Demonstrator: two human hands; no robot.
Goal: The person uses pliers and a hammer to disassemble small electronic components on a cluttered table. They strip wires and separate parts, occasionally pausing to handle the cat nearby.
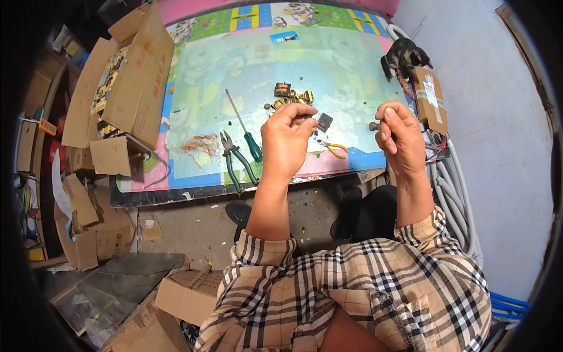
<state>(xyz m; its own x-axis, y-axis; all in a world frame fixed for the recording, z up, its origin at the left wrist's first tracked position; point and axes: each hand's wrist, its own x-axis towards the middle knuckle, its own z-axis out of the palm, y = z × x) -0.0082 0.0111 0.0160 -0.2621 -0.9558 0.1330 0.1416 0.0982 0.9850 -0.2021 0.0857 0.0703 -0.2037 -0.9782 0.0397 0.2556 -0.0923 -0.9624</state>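
Above the mat's near edge, left hand and right hand pinch small parts.

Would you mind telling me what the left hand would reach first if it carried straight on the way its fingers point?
Probably the small dark square component lying on the mat: the left hand has its pinched fingertips aimed forward and to the right, toward it. Height above the mat is unclear, so it might pass over.

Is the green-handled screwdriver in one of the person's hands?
No, the screwdriver lies on the mat beside the pliers, apart from both hands.
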